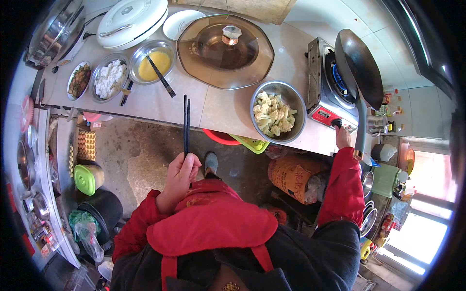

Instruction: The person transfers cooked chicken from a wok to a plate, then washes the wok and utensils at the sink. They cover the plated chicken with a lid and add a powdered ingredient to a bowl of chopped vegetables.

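My left hand grips a pair of dark chopsticks, which point away from me in front of the counter edge. At the front of a portable gas stove, my right hand has its fingers on the black control knob. A blue flame burns on the stove. Over it sits a dark wok, tilted in this view, with its grey handle reaching towards me above my right forearm. Left of the stove stands a steel bowl of cauliflower florets.
Along the counter are a brown glass lid, a bowl of beaten egg with chopsticks, a bowl of white rice, a dish of cooked food and a white lidded electric pan. A red basin sits below the edge.
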Demonstrator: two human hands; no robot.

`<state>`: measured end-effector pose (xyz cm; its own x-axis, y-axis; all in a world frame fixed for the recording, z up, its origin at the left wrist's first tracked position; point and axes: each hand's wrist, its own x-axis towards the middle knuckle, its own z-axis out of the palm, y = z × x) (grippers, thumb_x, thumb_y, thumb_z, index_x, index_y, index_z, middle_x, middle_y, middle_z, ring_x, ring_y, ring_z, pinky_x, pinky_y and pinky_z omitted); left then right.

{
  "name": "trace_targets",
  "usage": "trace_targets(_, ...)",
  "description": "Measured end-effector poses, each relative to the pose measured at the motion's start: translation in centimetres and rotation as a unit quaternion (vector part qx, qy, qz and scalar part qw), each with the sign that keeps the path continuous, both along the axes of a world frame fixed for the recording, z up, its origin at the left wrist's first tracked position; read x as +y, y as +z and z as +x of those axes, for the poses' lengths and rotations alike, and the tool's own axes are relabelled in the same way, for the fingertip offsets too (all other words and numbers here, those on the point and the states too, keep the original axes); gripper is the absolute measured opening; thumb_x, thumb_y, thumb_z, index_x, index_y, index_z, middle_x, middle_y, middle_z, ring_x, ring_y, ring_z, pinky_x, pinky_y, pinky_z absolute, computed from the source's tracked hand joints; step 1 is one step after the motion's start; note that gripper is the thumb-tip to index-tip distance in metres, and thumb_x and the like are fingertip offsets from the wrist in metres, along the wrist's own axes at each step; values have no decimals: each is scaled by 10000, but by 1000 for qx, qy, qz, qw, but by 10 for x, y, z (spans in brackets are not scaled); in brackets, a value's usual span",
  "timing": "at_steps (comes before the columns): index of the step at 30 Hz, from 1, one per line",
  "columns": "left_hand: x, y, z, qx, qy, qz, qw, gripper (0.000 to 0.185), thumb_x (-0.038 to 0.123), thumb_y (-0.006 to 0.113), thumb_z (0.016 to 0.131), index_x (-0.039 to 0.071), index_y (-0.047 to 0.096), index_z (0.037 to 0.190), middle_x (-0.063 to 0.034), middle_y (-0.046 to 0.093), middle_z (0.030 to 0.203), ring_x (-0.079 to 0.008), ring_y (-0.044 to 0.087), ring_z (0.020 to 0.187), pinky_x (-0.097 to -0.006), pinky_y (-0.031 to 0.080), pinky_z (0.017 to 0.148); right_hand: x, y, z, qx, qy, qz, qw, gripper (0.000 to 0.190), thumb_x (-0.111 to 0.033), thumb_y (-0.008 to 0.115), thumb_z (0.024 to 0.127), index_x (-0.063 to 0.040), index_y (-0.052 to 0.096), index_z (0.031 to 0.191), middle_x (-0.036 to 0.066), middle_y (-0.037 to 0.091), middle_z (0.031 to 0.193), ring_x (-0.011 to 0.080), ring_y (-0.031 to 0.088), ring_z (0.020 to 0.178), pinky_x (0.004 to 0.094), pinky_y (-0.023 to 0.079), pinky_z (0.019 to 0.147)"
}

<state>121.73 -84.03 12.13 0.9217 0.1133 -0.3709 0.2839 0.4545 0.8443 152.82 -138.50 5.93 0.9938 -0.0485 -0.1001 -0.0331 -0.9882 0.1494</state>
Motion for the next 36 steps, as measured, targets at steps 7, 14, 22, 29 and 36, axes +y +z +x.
trace_targets(7,-1,4,1,6,3,-17,1000,265,266,439,1012,56,529,878,60,378,621,-23,300,521,-196,249,465,-44,-47,-30,-41,-57,179,981,580,-472,621,838,44,586,1102,231,656,898,357,646,839,429,514,731)
trace_targets(14,-5,0,-18,20,78,-20,997,273,281,426,1012,72,518,864,51,391,600,-41,317,492,-212,267,449,183,-2,-109,143,-181,663,712,285,-302,566,941,-73,494,1095,39,595,901,103,561,661,233,477,522)
trace_targets(22,6,-3,-63,50,187,-4,981,291,282,429,1008,71,518,828,53,374,557,-47,314,460,-221,255,427,203,-22,-146,-43,-38,769,637,316,67,515,799,-10,547,1105,55,596,1051,143,560,921,279,451,854)
trace_targets(29,26,-15,-153,110,260,141,949,289,327,561,939,62,613,836,43,525,686,-63,456,613,-252,385,514,297,25,-224,172,33,765,620,453,27,537,812,-4,463,1258,106,575,1168,209,571,1008,340,474,890)
trace_targets(36,47,-18,-341,87,519,135,839,300,375,619,901,83,619,829,70,483,637,-41,438,579,-237,348,484,477,-15,-363,470,138,710,505,525,49,527,717,18,497,1240,139,578,1186,265,588,1053,385,500,896)
